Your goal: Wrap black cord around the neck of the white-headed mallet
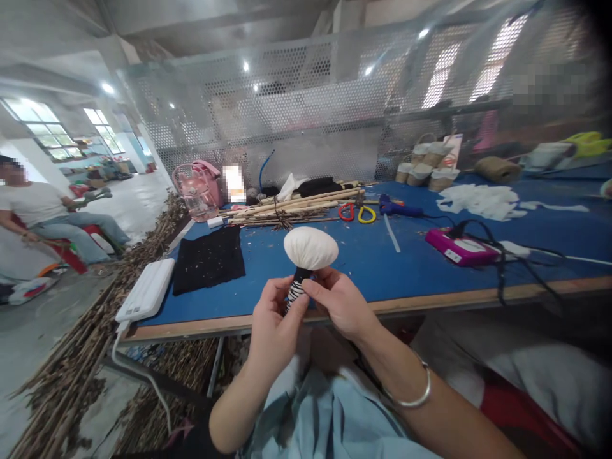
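Bundle [310,248] gripped at its striped handle [295,292], white head uppermost

You have both hands closed on it. Your left hand [277,312] pinches the black-and-white handle from the left, thumb across the front; your right hand [337,299] grips higher up, its thumb by the black band just under the rounded white head. Some of your fingers are hidden behind the handle. The bundle is in front of you at the near edge of the blue table [268,268], its lower end leaning slightly to your left. A silver bracelet [417,392] circles your right wrist.

To your left, a black cloth [209,260] lies flat beside a white power bank [146,290]. Beyond the bundle you have a pile of sticks [296,203], then a red loop [346,211], a yellow loop [367,215] and a blue glue gun [401,207]. Farther to your right are a purple power strip [459,248] and a heap of white strips [480,201]. Another person [45,217] sits well apart, far left.
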A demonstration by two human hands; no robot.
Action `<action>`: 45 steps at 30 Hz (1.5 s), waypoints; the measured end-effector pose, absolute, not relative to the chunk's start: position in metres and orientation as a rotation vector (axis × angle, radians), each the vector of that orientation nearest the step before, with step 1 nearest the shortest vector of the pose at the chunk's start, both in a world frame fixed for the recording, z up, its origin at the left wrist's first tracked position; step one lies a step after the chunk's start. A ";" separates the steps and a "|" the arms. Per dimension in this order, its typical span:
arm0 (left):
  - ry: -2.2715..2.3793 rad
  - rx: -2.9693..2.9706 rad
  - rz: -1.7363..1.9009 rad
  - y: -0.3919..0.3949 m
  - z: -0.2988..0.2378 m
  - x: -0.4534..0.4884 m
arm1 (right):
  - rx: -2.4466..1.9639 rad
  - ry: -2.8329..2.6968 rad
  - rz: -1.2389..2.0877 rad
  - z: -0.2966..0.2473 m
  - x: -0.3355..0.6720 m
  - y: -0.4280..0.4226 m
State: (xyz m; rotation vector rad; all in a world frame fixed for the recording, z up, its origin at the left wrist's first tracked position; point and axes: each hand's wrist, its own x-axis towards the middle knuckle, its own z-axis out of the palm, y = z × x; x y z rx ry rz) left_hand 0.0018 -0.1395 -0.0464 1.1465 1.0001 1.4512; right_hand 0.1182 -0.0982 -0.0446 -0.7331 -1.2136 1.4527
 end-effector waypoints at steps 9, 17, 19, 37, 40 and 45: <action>1.015 1.148 1.402 -0.134 -0.042 -0.002 | -0.894 -1.516 1.143 -0.030 0.135 -0.109; 0.817 0.927 1.207 -0.142 -0.035 -0.008 | -0.851 -1.466 1.173 -0.034 0.132 -0.110; 0.792 0.875 1.151 -0.142 -0.034 -0.010 | -0.854 -1.448 1.197 -0.037 0.132 -0.109; 0.945 1.182 1.231 -0.134 -0.049 -0.015 | -0.713 -0.950 1.691 -0.046 0.116 -0.099; 1.072 1.397 1.363 -0.138 -0.048 -0.010 | -0.753 -0.964 1.618 -0.042 0.112 -0.100; 1.102 1.375 1.390 -0.133 -0.053 -0.006 | -0.831 -1.154 1.496 -0.040 0.114 -0.096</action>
